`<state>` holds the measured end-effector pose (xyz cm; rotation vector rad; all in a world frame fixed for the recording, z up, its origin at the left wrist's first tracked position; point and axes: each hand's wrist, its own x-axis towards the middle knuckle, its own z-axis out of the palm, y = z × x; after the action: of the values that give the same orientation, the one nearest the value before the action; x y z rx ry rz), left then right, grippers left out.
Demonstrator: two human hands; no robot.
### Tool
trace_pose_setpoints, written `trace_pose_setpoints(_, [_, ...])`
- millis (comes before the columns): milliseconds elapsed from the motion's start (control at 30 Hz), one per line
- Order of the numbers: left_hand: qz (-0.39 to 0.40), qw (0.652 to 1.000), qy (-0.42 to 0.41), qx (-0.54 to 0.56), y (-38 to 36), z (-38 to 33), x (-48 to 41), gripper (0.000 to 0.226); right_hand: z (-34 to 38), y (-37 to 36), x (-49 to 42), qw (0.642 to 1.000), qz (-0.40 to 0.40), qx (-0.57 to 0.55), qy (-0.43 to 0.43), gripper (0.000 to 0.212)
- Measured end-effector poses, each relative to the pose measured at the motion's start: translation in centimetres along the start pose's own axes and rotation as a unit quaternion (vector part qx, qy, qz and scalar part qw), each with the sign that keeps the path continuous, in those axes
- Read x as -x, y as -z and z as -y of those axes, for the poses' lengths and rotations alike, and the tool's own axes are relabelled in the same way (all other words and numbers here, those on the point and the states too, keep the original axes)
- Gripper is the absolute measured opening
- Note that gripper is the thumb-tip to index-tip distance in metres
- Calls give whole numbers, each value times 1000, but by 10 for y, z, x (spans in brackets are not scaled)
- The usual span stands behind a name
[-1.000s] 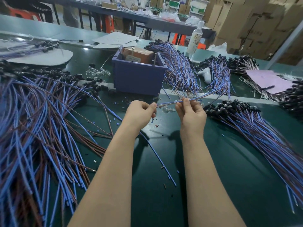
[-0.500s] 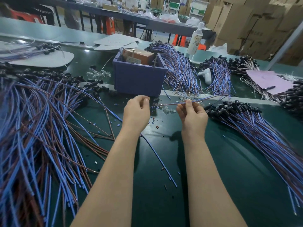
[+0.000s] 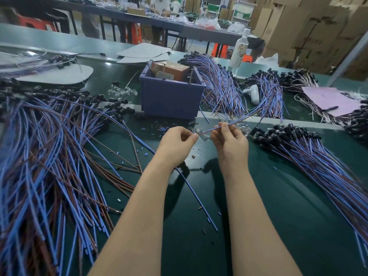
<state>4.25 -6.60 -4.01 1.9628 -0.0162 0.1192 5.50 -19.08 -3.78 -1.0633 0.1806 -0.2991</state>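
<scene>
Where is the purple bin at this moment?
In the head view, the purple bin stands centre, beyond the left hand and right hand, with a wire bundle right of it.

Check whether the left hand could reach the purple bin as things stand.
Probably yes: the purple bin stands just beyond the left hand, only small scraps lying between them, though that hand pinches the end of the wire.

held wire (image 3: 242,120) before bin (image 3: 171,100) | wire heap (image 3: 49,156) left | capped bundle (image 3: 318,162) right | bottle (image 3: 240,48) behind
</scene>
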Motion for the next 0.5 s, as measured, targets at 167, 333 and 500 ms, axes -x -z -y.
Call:
trace_pose_setpoints(167, [-12, 995, -10, -94, -5, 2, -1, 18, -6, -1, -3, 999, -27, 16, 14, 18])
trace_pose_setpoints(333, [3, 993, -14, -118, 1, 0, 1, 20, -8, -1, -5, 998, -58, 7, 19, 18])
trace_pose_setpoints(500, [-121, 977, 75, -159, 23, 5, 0, 9, 9, 14, -12, 981, -146, -126, 20, 22])
